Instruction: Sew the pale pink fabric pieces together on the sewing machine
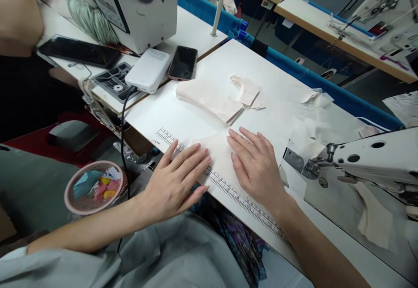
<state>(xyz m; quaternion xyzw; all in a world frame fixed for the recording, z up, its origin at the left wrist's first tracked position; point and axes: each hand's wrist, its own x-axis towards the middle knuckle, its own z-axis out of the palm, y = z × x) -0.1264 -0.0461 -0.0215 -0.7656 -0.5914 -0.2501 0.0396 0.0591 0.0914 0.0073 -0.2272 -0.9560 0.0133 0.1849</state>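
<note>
We press pale fabric piece (218,150) flat on white table (183,118): left hand (176,179) and right hand (257,166) open, fingers spread, grasping nothing. Printed ruler (235,194) under wrists.

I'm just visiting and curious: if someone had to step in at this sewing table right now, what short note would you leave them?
Left hand: flat, palm down, fingers spread on the pale fabric piece at the table's front edge, over the printed ruler strip.
Right hand: also flat on that same piece, holding nothing.
Stack of cut pieces lies behind the hands; a smaller curved piece sits beside it.
Sewing machine is to the right; nothing lies under its needle that I can see.
Done: the piece is laid out flat. Left: it is not yet at the machine.
</note>
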